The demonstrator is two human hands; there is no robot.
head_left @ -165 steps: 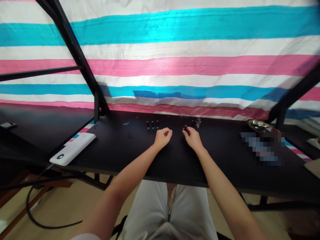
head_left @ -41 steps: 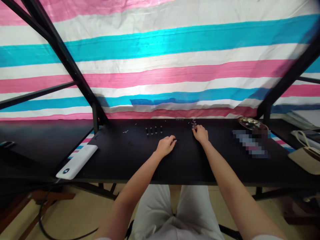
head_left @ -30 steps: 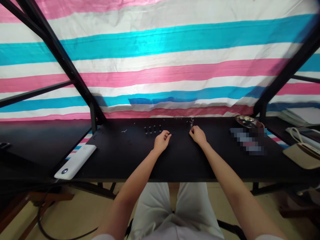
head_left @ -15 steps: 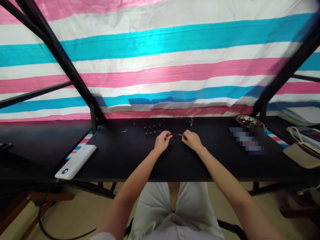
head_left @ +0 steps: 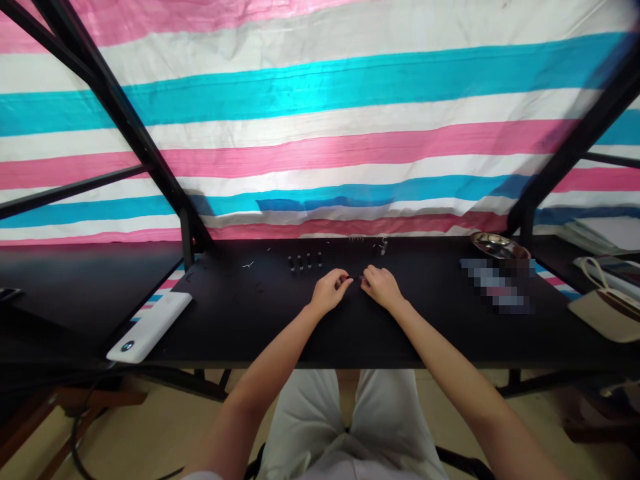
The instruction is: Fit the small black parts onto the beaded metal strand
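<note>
My left hand (head_left: 330, 291) and my right hand (head_left: 380, 287) meet over the middle of the black table (head_left: 280, 320), fingers curled and fingertips almost touching. Between them they pinch a tiny dark part (head_left: 358, 277) too small to name. A row of several small black cylinders (head_left: 305, 261) stands upright just beyond my left hand. More small parts (head_left: 383, 247) lie near the table's far edge, beyond my right hand.
A white power bank (head_left: 149, 325) lies at the table's left front corner. A metal dish (head_left: 499, 245) sits at the far right beside a blurred patch. A beige bag (head_left: 607, 307) rests at the right edge. Black frame bars rise on both sides before a striped cloth.
My right hand came back from the small parts at the far edge and moved left to meet my left hand. Both hands then drew slightly nearer to me.
</note>
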